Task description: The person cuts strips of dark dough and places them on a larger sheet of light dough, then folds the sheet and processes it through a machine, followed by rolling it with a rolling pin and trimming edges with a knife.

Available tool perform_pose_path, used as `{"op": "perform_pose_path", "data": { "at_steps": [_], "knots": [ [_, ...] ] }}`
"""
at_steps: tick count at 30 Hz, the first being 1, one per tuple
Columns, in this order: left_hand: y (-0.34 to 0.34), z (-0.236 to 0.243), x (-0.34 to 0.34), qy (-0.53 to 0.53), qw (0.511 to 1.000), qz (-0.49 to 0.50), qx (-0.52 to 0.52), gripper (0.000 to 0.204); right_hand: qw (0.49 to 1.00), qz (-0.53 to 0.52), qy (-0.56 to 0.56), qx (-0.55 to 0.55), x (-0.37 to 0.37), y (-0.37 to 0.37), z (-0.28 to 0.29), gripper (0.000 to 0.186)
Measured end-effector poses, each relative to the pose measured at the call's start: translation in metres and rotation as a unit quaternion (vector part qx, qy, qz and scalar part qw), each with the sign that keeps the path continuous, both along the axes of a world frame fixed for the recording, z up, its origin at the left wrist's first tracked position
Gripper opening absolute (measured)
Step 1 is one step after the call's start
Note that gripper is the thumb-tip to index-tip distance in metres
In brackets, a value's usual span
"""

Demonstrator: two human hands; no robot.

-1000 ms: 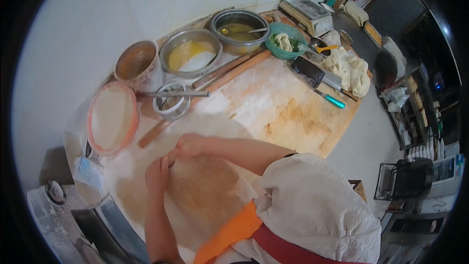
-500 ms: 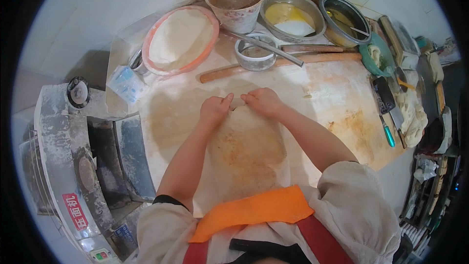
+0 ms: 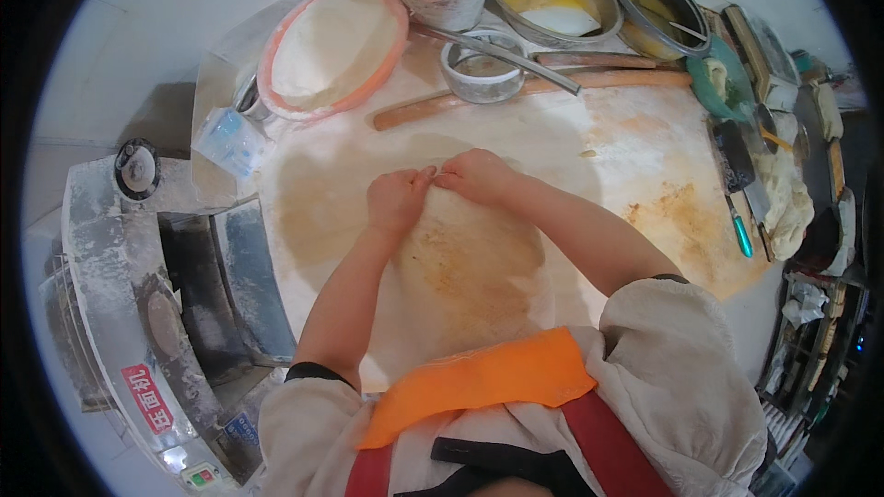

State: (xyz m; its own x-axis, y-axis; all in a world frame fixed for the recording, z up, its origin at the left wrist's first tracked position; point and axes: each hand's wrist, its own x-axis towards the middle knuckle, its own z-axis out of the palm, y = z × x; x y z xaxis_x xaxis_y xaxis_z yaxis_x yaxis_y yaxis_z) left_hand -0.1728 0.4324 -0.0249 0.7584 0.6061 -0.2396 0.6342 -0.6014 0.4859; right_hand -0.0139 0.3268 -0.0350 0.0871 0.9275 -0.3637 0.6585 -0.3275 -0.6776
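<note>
My left hand (image 3: 398,198) and my right hand (image 3: 474,175) meet over the floury wooden board (image 3: 322,175), fingers closed. Their fingertips pinch a thin pale piece (image 3: 439,174), too small and partly covered to make out. Beyond them lies a long wooden rolling pin (image 3: 414,110), with a shorter one (image 3: 599,60) behind it. A metal rod (image 3: 548,74) rests across a small white-rimmed container (image 3: 467,85). A pink-rimmed oval basin of flour (image 3: 331,46) is at the back left. An orange cloth (image 3: 479,377) crosses my front.
Behind are a pail (image 3: 433,0), two metal bowls (image 3: 571,28) (image 3: 658,41) and a green bowl (image 3: 732,92). Right: a cleaver (image 3: 755,207), turquoise-handled tool (image 3: 740,230) and dough (image 3: 787,207). Left: a floury metal machine (image 3: 110,258) and blue plastic packet (image 3: 230,143).
The view has swung round from the earliest frame, bringing the machine on the left fully in. Both hands stay pinched together; since half a second ago their fingertips have drawn slightly closer.
</note>
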Motion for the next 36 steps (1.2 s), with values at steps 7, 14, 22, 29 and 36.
{"op": "perform_pose_path", "data": {
  "at_steps": [7, 14, 22, 29, 36],
  "knots": [
    [-0.083, -0.020, -0.072, -0.117, 0.980, -0.018, 0.159, 0.068, 0.956, -0.068, -0.243, 0.152, -0.072, -0.106, 0.014, 0.077],
    [-0.072, -0.016, -0.083, -0.157, 0.985, -0.019, 0.069, 0.068, 0.960, -0.050, -0.226, 0.157, -0.059, -0.113, 0.014, 0.078],
    [-0.155, -0.010, -0.142, -0.201, 0.975, -0.026, 0.092, 0.069, 0.948, -0.014, -0.220, 0.228, -0.109, -0.189, 0.009, 0.066],
    [-0.162, 0.019, -0.144, -0.123, 0.988, -0.043, 0.085, 0.055, 0.966, -0.033, -0.189, 0.173, -0.116, -0.187, 0.039, 0.046],
    [-0.176, 0.034, -0.144, 0.138, 0.898, -0.104, -0.405, 0.026, 0.922, -0.043, 0.167, -0.347, -0.137, -0.196, 0.044, 0.028]
  ]
}}
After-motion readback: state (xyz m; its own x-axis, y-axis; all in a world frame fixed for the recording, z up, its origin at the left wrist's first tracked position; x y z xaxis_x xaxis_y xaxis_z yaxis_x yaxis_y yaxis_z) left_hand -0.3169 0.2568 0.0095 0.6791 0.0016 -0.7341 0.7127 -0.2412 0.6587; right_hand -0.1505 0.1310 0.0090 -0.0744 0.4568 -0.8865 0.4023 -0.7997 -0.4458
